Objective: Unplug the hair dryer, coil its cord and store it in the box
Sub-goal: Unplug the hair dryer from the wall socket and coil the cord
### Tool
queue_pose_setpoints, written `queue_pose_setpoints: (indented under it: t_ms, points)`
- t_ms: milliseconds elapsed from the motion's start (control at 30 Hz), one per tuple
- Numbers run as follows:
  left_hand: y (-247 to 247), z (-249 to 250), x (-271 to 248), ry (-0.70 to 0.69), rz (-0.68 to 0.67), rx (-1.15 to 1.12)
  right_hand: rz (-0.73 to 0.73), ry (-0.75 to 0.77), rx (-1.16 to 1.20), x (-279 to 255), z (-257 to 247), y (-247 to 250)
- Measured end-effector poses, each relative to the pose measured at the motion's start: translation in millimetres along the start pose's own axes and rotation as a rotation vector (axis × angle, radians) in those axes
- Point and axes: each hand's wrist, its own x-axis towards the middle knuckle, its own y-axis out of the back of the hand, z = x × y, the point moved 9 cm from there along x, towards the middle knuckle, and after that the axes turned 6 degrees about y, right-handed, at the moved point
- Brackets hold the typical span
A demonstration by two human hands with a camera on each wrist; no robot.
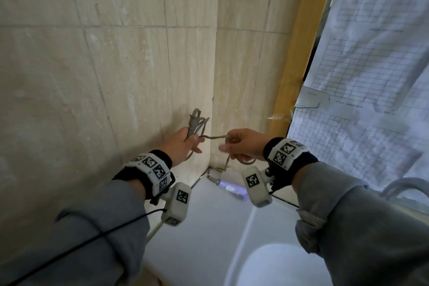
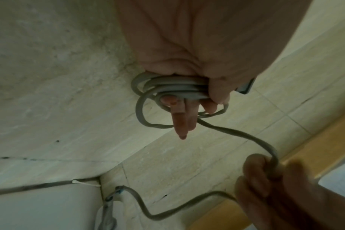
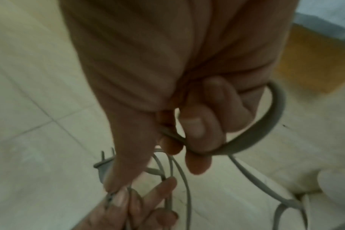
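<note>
The left hand [image 1: 183,144] has its grip closed around several coiled loops of the grey cord [image 1: 214,137], with the plug [image 1: 194,121] sticking up just above the fist, prongs free of any socket. From that grip a short stretch of cord runs across to the right hand [image 1: 243,145], whose fingers [image 3: 197,132] curl round it. Below the right grip the cord drops to the hair dryer [image 1: 228,187], which lies on the white table [image 1: 204,227] in the tiled corner.
</note>
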Motion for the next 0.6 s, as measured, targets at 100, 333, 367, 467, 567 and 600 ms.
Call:
queue_pose_setpoints:
  t_ms: [100, 333, 367, 467, 567, 600]
  points:
    - [-4.1, 1.6, -2.2, -0.006, -0.045, -0.033, 0.216, -0.052, 0.223, 3.6, 4.1, 15.5]
    - [-24.1, 22.3, -6.6, -0.074, -0.128, -0.123, 0.517, -0.263, 1.049, 4.4, 24.1, 6.7]
    - [-29.1, 25.0, -6.8, -0.089, -0.126, -0.08, 0.483, -0.268, 1.16, 7.3, 21.1, 0.0]
    - [-36.1, 30.6, -8.0, -0.131, -0.086, -0.037, 0.39, -0.253, 1.435, 15.3, 12.9, -12.6]
    - [-35.9, 31.0, -6.4, -0.123, -0.072, -0.09, 0.38, -0.229, 1.574, 14.5, 9.9, -14.7]
    - [-35.8, 29.8, -4.9, -0.106, -0.075, -0.125, 0.375, -0.225, 1.622, 11.7, 7.5, -17.2]
